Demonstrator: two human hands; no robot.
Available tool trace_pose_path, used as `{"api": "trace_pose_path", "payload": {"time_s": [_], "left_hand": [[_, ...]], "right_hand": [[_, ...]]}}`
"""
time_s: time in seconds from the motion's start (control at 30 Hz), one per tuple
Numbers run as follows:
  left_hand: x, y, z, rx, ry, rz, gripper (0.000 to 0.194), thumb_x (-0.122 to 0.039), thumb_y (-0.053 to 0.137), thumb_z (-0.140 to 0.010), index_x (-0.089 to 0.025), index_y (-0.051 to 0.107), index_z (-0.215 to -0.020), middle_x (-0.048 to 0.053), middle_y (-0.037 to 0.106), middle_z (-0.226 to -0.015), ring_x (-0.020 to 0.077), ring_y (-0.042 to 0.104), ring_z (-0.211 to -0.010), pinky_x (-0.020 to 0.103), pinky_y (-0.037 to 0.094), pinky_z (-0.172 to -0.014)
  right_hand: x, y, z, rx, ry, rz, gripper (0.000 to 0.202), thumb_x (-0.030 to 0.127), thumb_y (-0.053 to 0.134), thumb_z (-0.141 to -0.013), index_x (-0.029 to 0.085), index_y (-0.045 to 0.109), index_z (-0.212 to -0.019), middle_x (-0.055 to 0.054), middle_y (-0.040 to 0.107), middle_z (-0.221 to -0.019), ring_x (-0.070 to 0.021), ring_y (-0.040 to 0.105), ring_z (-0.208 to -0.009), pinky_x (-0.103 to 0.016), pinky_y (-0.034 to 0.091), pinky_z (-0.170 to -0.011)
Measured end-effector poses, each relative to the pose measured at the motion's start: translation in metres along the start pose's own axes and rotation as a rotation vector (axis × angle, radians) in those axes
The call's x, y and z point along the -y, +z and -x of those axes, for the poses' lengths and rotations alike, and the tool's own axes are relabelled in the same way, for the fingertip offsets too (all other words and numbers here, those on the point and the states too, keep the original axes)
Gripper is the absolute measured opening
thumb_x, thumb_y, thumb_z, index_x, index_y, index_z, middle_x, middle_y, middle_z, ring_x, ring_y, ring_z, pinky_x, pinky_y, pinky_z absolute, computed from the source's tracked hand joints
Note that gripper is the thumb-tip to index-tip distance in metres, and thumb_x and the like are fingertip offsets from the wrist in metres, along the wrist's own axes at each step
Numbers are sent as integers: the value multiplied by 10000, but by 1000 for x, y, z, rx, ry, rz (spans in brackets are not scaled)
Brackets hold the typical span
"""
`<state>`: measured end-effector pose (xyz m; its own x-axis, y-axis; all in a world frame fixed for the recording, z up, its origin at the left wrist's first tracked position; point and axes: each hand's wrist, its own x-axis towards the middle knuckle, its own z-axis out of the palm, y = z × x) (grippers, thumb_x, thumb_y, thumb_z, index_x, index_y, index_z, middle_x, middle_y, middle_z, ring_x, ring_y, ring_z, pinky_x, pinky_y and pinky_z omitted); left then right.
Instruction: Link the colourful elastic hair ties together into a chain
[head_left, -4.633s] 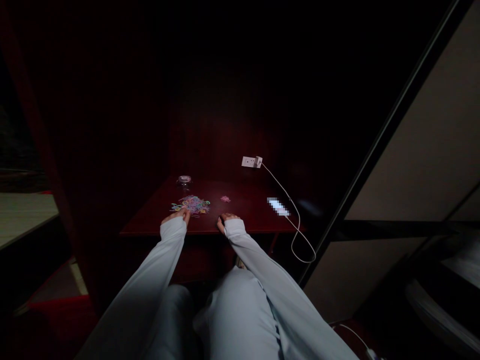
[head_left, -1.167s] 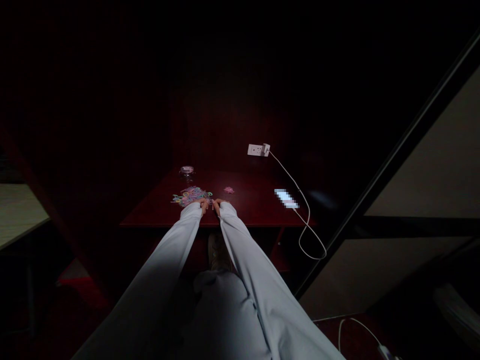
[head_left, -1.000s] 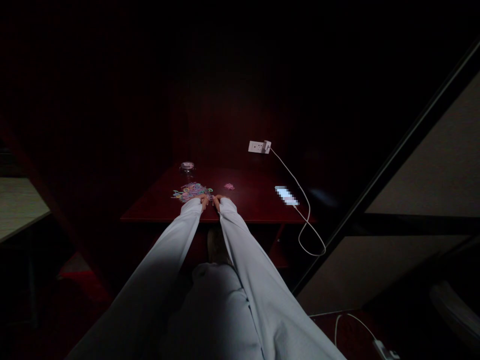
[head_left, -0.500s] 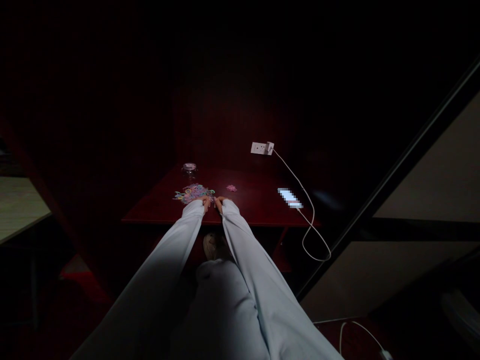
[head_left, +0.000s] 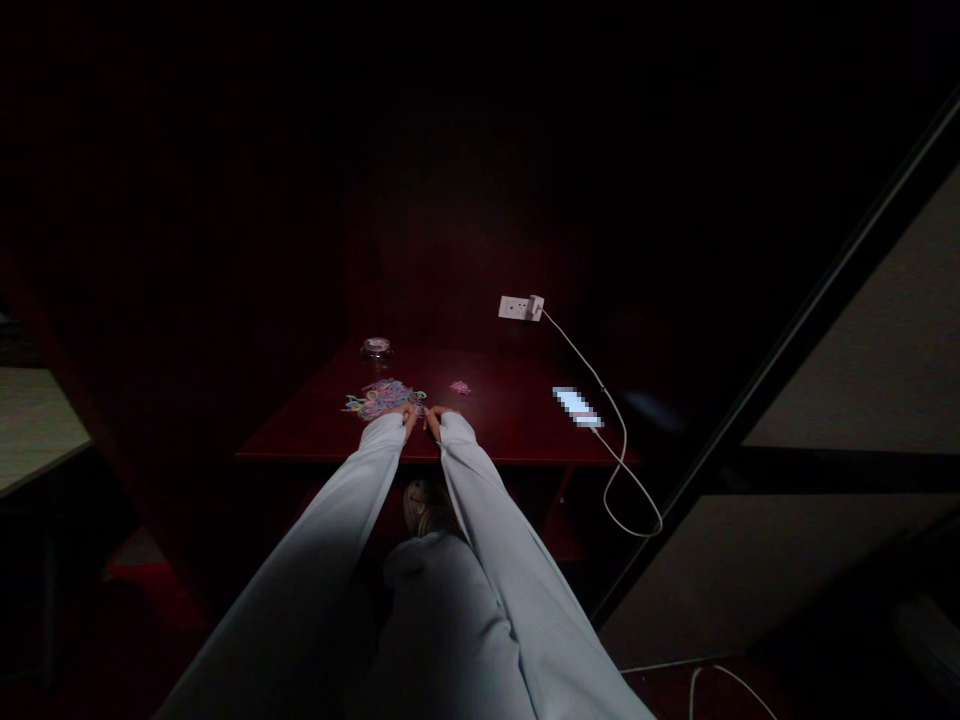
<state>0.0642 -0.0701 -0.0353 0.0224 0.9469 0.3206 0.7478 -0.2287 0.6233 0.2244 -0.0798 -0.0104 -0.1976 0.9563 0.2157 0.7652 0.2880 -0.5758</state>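
A tangled pile of thin pastel loops [head_left: 379, 399] lies on the dark red table [head_left: 510, 430]. At its right front edge is my left hand [head_left: 409, 414], fingers closed on something too small to make out. Just to the right, a small gap apart, my right hand [head_left: 434, 420] also has its fingers pinched together; what they hold is too small to tell. Some small pinkish pieces show between the fingertips of both hands. A little heap of pink pieces [head_left: 460, 388] sits beyond my right hand.
A clear round container [head_left: 376, 347] stands at the back left of the table. On the right lies a phone [head_left: 577, 407] with a blurred bright screen. Its white cable [head_left: 625, 440] hangs over the edge and runs to a wall socket [head_left: 517, 308].
The view has shifted slightly, so table and objects appear a little lower. Both hands remain close together beside the pile, with only slight finger movement.
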Motion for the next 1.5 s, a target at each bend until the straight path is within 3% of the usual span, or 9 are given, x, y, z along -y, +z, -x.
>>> {"api": "trace_pose_path", "payload": {"time_s": [0.27, 0.47, 0.63, 0.8, 1.17, 1.33, 1.5], "left_hand": [[-9, -8, 4, 16, -34, -78, 238, -355, 488, -980, -224, 614, -825, 26, 573, -692, 200, 534, -665, 311, 307, -636], [-11, -9, 4, 16, -41, -35, 362, -353, 368, -1045, -209, 629, -838, 44, 604, -683, 220, 591, -694, 312, 376, -685], [-10, -9, 4, -18, -74, -55, 292, -345, 423, -1036, -203, 678, -1039, 58, 642, -728, 253, 624, -741, 334, 400, -727], [-9, -7, 5, -4, 2, 6, 291, -380, 469, -1018, -230, 687, -1139, 43, 682, -817, 226, 620, -728, 307, 405, -683], [-17, -13, 9, 53, 58, 34, 242, -396, 508, -971, -211, 646, -899, 5, 598, -720, 179, 521, -681, 284, 384, -652], [-13, -13, 7, 91, 69, 63, 250, -366, 466, -981, -208, 586, -830, 7, 553, -669, 180, 500, -657, 299, 381, -668], [-7, -14, 9, 57, 116, 59, 272, -385, 478, -982, -199, 593, -820, 12, 551, -678, 180, 500, -655, 308, 358, -673]], "right_hand": [[-3, 2, -2, -8, -5, 3, 389, 406, 474, -1085, 234, 770, -901, -2, 759, -861, -141, 658, -795, -205, 445, -717], [-1, 1, 0, -22, -4, 1, 412, 402, 450, -1091, 231, 764, -885, -3, 754, -841, -144, 653, -780, -209, 444, -715], [3, -2, 2, -20, 18, 6, 425, 410, 431, -1098, 236, 752, -882, -11, 763, -867, -150, 665, -820, -216, 455, -738], [5, -3, 3, -25, 34, -5, 449, 415, 401, -1109, 235, 746, -884, -17, 768, -888, -158, 682, -865, -222, 480, -792], [4, -2, 1, -19, 53, 27, 455, 437, 387, -1113, 235, 756, -940, -43, 774, -948, -181, 695, -930, -246, 500, -829], [3, -2, 1, -23, 53, 12, 457, 465, 404, -1103, 246, 759, -917, -33, 765, -905, -176, 688, -900, -236, 491, -800], [0, -1, -1, -22, 37, 8, 471, 468, 404, -1100, 239, 765, -902, -24, 750, -863, -172, 674, -847, -232, 475, -753]]}}
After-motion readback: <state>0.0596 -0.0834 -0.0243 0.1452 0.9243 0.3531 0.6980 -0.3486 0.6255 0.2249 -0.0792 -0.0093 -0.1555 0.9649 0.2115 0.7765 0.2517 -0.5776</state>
